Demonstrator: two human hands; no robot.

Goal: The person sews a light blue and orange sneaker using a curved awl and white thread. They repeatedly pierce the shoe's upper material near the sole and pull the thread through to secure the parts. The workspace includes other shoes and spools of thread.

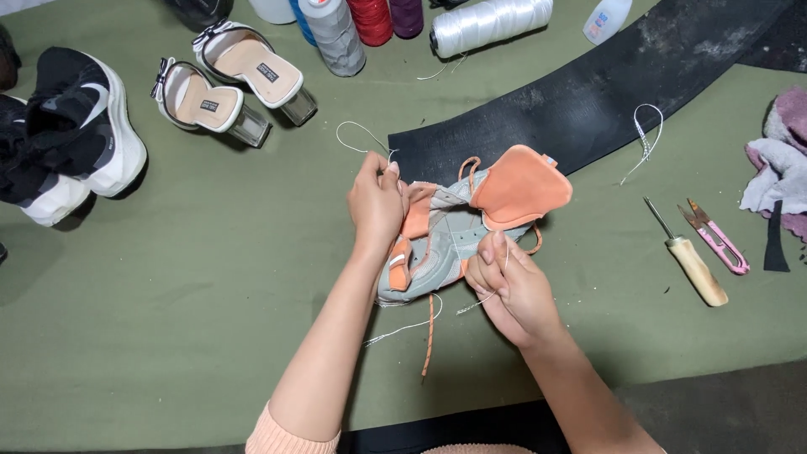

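Mid-table on green cloth, a person's left hand [376,202] pinches white thread [363,134] at a grey-and-orange sneaker [458,223], fingers together; the right hand [508,286] clamps thread against its near side. An awl [691,256] lies right.

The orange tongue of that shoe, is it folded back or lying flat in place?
Folded back. The orange tongue flares up and away from the grey shoe, showing its inside, while both hands grip the shoe.
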